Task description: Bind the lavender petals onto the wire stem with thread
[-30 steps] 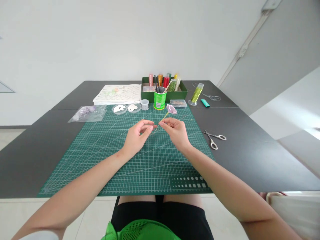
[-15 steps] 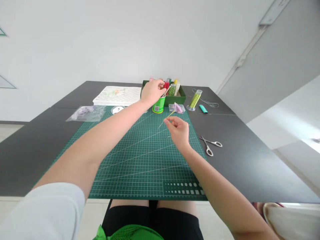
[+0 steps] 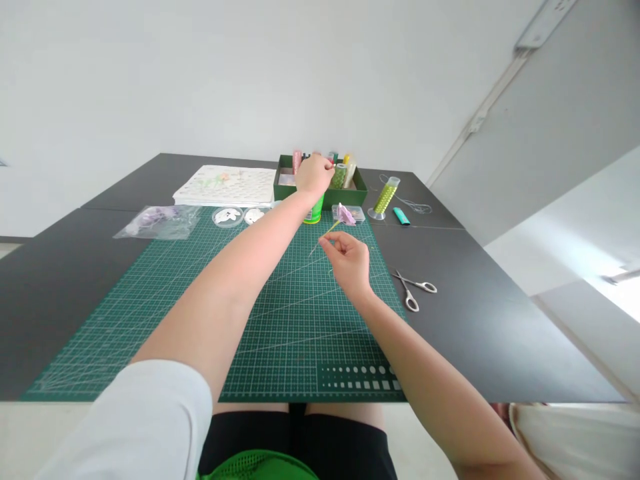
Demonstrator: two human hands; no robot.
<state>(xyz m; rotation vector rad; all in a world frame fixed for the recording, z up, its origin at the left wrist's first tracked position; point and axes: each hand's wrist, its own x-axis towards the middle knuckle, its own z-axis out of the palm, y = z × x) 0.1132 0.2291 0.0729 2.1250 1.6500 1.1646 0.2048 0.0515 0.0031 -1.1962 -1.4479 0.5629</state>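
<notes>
My right hand (image 3: 350, 262) pinches the thin stem of a lilac handmade flower (image 3: 346, 215), its head pointing away and to the right. The bare end of the stem sticks out below the fingertips over the green cutting mat (image 3: 290, 313). My left hand (image 3: 314, 175) is stretched forward above a green can (image 3: 314, 212), at the front of a dark green box (image 3: 353, 197). Its fingers are curled together. Whatever is between them is hidden or too small to name. Thread spools and tubes stand in the box, among them a green spool (image 3: 339, 176).
Scissors (image 3: 411, 288) lie right of the mat, with a yellow-green spool (image 3: 385, 197) and a teal lighter-like object (image 3: 401, 216) farther back. Leftward are a stack of patterned sheets (image 3: 225, 185), a plastic bag (image 3: 159, 221) with lilac pieces, and round dishes (image 3: 228, 217) of white pieces.
My left hand has shifted slightly to the right and its fingers have closed more over the can. My right hand keeps its pinch on the flower stem. The camera view has moved a little.
</notes>
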